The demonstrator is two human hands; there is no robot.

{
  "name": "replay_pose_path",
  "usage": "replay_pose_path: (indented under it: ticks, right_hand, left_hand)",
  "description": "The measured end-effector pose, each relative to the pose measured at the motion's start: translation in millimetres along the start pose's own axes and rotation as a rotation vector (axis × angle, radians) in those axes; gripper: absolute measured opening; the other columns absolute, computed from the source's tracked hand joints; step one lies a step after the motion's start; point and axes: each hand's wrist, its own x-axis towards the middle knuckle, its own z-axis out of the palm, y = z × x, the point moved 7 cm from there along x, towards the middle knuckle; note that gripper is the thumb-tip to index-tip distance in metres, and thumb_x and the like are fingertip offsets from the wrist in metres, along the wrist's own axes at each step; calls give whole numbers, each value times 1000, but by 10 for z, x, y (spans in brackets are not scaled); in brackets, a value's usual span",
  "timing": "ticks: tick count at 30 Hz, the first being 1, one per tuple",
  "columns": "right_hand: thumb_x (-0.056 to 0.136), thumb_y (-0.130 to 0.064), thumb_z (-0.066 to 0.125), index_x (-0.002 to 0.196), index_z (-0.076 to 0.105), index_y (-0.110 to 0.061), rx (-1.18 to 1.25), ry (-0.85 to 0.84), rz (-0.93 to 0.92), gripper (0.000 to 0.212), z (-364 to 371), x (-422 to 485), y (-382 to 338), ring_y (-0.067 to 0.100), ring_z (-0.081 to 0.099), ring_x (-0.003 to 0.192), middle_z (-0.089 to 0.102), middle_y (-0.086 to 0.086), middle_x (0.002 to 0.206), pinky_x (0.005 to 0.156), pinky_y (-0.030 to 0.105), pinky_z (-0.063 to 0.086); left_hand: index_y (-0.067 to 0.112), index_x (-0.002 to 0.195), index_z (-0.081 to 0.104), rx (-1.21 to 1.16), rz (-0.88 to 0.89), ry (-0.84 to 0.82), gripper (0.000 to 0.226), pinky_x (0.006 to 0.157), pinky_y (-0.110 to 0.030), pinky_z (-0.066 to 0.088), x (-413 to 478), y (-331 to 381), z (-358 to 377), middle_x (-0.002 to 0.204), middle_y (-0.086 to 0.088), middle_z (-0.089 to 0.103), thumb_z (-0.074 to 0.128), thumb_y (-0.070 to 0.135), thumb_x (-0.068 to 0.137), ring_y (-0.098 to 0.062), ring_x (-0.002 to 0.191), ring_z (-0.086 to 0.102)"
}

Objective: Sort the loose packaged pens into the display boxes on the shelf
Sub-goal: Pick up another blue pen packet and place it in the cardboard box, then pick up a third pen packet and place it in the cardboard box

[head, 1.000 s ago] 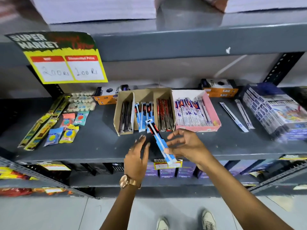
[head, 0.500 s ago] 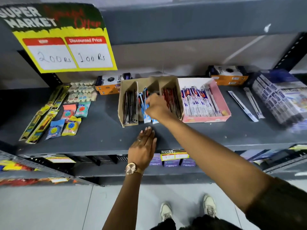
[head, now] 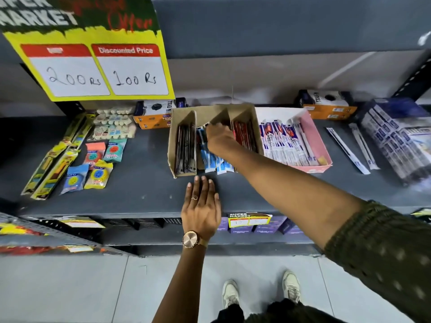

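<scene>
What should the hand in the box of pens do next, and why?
Probably draw the right hand back and reach for the two loose pens on the shelf right of the pink box: the blue packs already lie in the cardboard box's middle slot.

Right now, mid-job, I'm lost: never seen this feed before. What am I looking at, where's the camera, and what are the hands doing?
No machine here: a person's two bare hands, filmed by one head-worn camera looking down at a grey shelf. The right hand reaches into the middle slot of a brown cardboard display box, among blue packaged pens; whether it grips one is hidden. The left hand rests flat and empty on the shelf. A pink box of pens sits right of it, with two loose pens farther right.
</scene>
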Motion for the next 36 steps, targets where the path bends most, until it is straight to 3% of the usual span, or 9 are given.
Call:
replay_pose_path:
  ticks: [10, 17, 21, 26, 29, 31, 35, 36]
  right_hand:
    - [84, 10, 54, 123, 54, 3, -186, 37, -57, 40, 10, -33, -75, 34, 57, 115, 57, 18, 125, 87, 40, 52]
    - [77, -8, 74, 109, 65, -5, 167, 100, -178, 33, -359, -295, 150, 27, 64, 105, 66, 15, 114, 96, 37, 51]
    - [74, -14, 76, 99, 74, -9, 317, 169, -156, 26, -694, -591, 752, 21, 67, 98, 74, 8, 106, 90, 22, 45]
    - [71, -9, 75, 90, 77, -10, 348, 311, -21, 19, -977, -846, 1869, 21, 69, 92, 76, 8, 96, 75, 20, 44]
    - [72, -2, 68, 87, 77, -7, 417, 353, 99, 17, -1009, -949, 2525, 24, 68, 80, 76, 16, 92, 80, 33, 55]
    - [72, -2, 72, 87, 75, -3, 457, 344, 187, 15, -998, -989, 2922, 22, 65, 73, 75, 19, 93, 79, 36, 54]
    - [66, -9, 81, 86, 67, -4, 335, 280, 350, 25, -921, -965, 3517, 37, 65, 101, 68, 25, 106, 90, 42, 53]
    - [65, -8, 81, 93, 65, 2, 316, 247, 375, 34, -878, -941, 3586, 38, 64, 104, 67, 25, 109, 91, 43, 53]
  left_hand:
    - [-4, 118, 63, -12, -22, -79, 43, 103, -48, 42, 27, -4, -12, 124, -18, 63, 38, 20, 93, -34, 121, 55]
    - [-4, 118, 63, -20, -44, -171, 44, 101, -49, 45, 40, 24, -68, 124, -20, 62, 34, 21, 96, -34, 120, 56]
    - [-6, 121, 60, -8, -62, -205, 50, 110, -42, 32, 36, 105, -116, 127, -23, 59, 27, 25, 98, -35, 122, 53]
    - [-6, 126, 56, -65, 52, -200, 58, 113, -37, 22, 138, 769, -147, 132, -22, 56, 16, 29, 101, -35, 126, 49]
    - [-6, 125, 56, -122, 117, -217, 54, 112, -38, 27, 224, 1293, -67, 132, -21, 56, 20, 27, 101, -33, 126, 51]
    - [-5, 124, 58, -159, 131, -221, 49, 109, -41, 33, 253, 1629, 22, 130, -20, 58, 27, 24, 99, -32, 124, 53]
    - [-4, 124, 58, -203, 132, -243, 45, 110, -41, 34, 227, 2134, 251, 130, -18, 58, 36, 20, 94, -30, 125, 52]
    - [-3, 125, 58, -196, 141, -261, 45, 109, -42, 36, 212, 2198, 296, 131, -18, 57, 36, 21, 94, -30, 125, 52]
